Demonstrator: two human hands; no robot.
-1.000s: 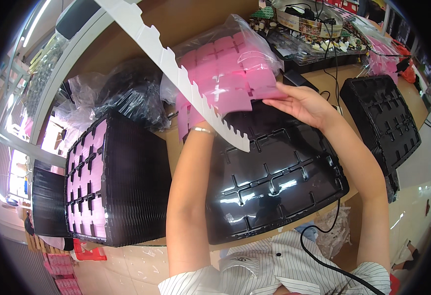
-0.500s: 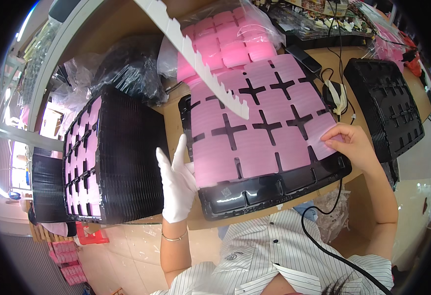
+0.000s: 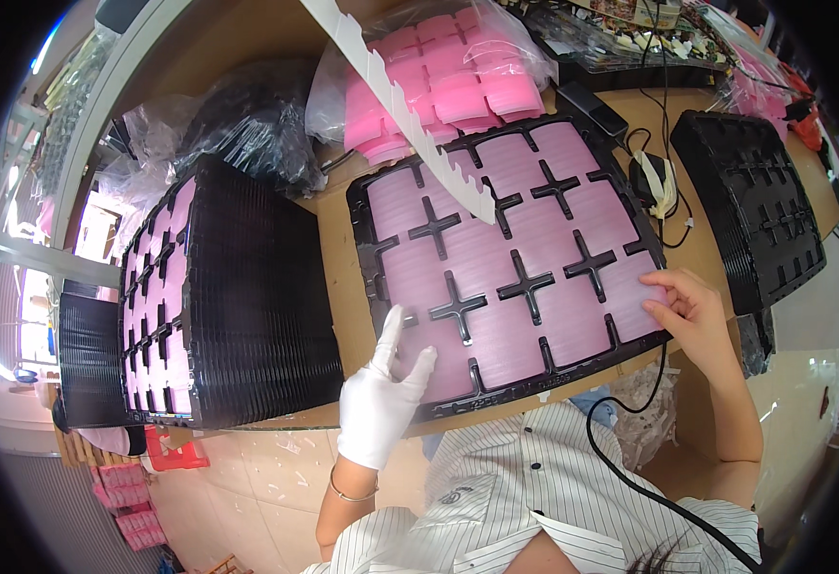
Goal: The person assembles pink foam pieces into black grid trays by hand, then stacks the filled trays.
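Wooden bench (image 3: 343, 258) carries a tall stack of filled trays (image 3: 219, 297) at left; the black tray (image 3: 515, 258) in front looks fully loaded with pink sheets (image 3: 496, 325); gloved left hand (image 3: 381, 397) spread flat on its near edge; bare right hand (image 3: 692, 311) presses its right corner, grip loose.

Clear plastic bag (image 3: 458, 81) at the far middle of the table, just behind the black tray of pink sheets — glossy, crinkled, open-mouthed, stuffed with stacked pink pieces. Further left, crumpled clear plastic wrap (image 3: 219, 129) bunched over something dark, touching the far end of the tall black stack. At the far right corner, another clear bag (image 3: 759, 81) with pink contents, mostly hidden at the rim. Low at the left, below table level, red crates (image 3: 147, 478) — small, blurred, holding pink packets. Labels, signs and screens: none to make out.
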